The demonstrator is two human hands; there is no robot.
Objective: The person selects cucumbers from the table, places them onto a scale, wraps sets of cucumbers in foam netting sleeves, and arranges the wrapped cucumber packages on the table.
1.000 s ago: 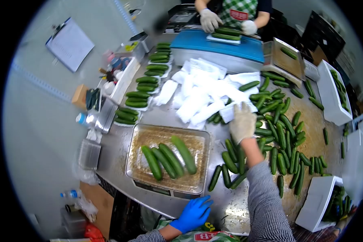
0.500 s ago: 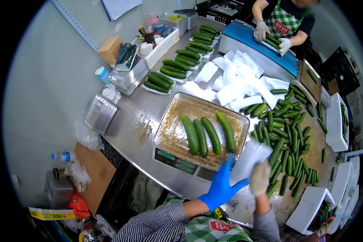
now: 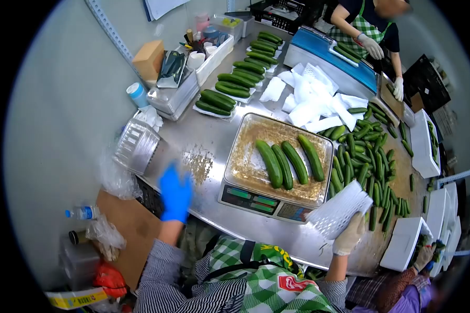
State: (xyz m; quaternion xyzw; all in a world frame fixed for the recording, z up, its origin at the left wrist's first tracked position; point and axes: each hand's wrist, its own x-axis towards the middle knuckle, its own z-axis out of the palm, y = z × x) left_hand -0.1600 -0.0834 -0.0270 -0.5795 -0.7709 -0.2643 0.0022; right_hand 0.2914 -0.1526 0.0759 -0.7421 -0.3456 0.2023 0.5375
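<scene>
My right hand, in a pale knit glove, grips a white foam mesh sheet by its lower right side. The sheet hangs over the table's front, beside the right front corner of a weighing scale. Several cucumbers lie side by side on the scale's stained metal pan. To the left of the scale my left hand, in a blue glove, hovers near the table's front edge. Its fingers are blurred but look spread, with nothing visible in them.
Loose cucumbers are heaped on the right, near white foam sheets. Wrapped cucumber trays line the back left. Clear plastic boxes stand at the left edge. Across the table a co-worker stands at a blue-topped machine.
My left hand has swung left, away from the scale. My right hand keeps hold of the foam sheet, now lower. The co-worker has let go of the cucumber tray and reaches aside.
</scene>
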